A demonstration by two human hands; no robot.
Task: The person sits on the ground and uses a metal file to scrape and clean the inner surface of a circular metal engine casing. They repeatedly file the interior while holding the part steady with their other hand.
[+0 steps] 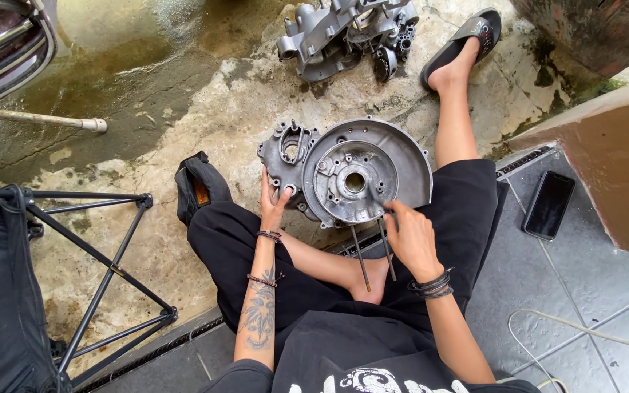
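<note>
Head view: a person sits on the ground with a big grey metal engine cover (351, 171) leaning against the legs; it is round, dull and dusty, with a hole in the middle and a bumpy part with small holes on its left side; two thin metal rods (373, 251) stick out from its bottom edge toward the person's foot; the left hand (272, 200) lies flat and open on the left edge of the cover, fingers spread, steadying it; the right hand (410, 236) is at the lower right rim of the cover, fingers pinched close on something small and thin there, but what it is cannot be told; the cover sits between the two hands, touching both; another grey metal engine part (343, 33), lumpy and shiny, lies well apart at the top on the wet, stained concrete floor (183, 94); a flat black phone (549, 205) lies on grey tiles to the right; a black metal stand (103, 269) is at the left; a black sandal (464, 40) is on the far foot.
</note>
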